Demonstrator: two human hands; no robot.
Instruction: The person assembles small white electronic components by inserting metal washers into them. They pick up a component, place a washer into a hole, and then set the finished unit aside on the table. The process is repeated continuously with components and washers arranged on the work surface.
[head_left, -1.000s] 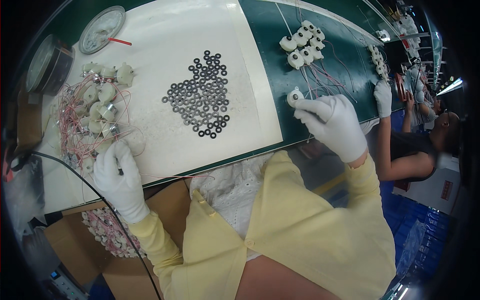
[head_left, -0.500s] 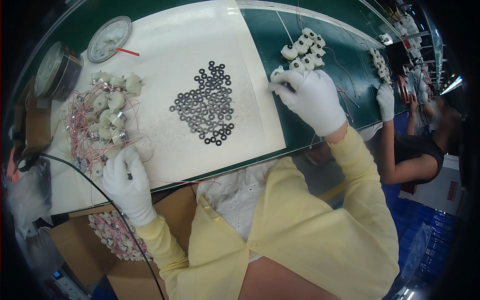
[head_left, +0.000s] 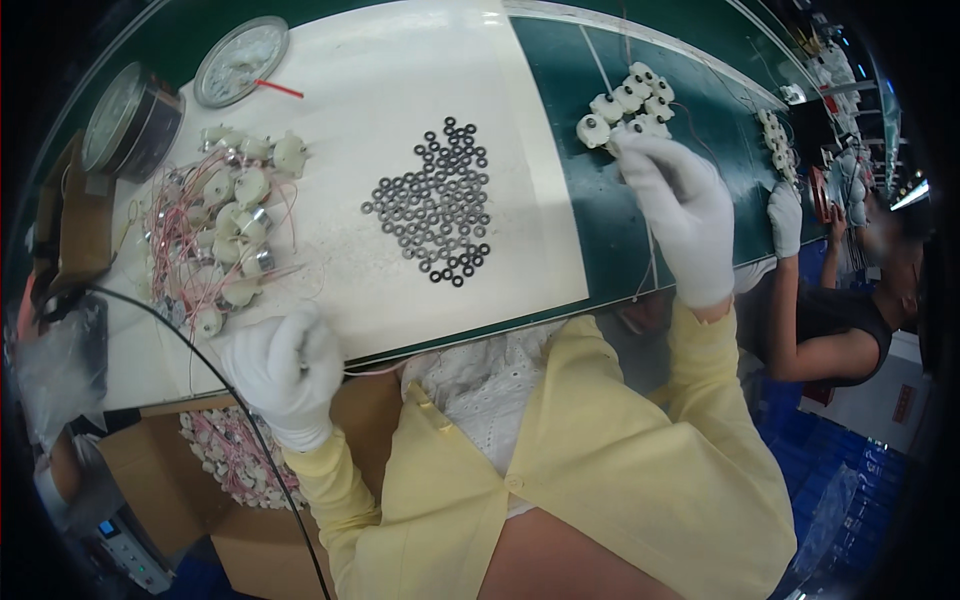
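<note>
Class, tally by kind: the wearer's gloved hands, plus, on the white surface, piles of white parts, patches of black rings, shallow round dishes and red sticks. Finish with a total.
Gloved hands, left hand and right hand: 2
Pile of white parts: 1
Patch of black rings: 1
Shallow round dish: 1
Red stick: 1
Total: 6

We've our L hand (head_left: 283, 372) low and close in, gloved white, fingers curled toward the thumb, slightly blurred; can't tell if it grips. Our L arm (head_left: 333, 492), yellow-sleeved, rises from the lower edge, angled a bit L. Our R hand (head_left: 688, 215), also white-gloved, reaches farther fwd, tips pointing up-L, thumb by the fingertips w/ a gap behind. Our R arm (head_left: 703, 365) bends at the elbow; R wrist (head_left: 712, 312) shows bare skin
</note>
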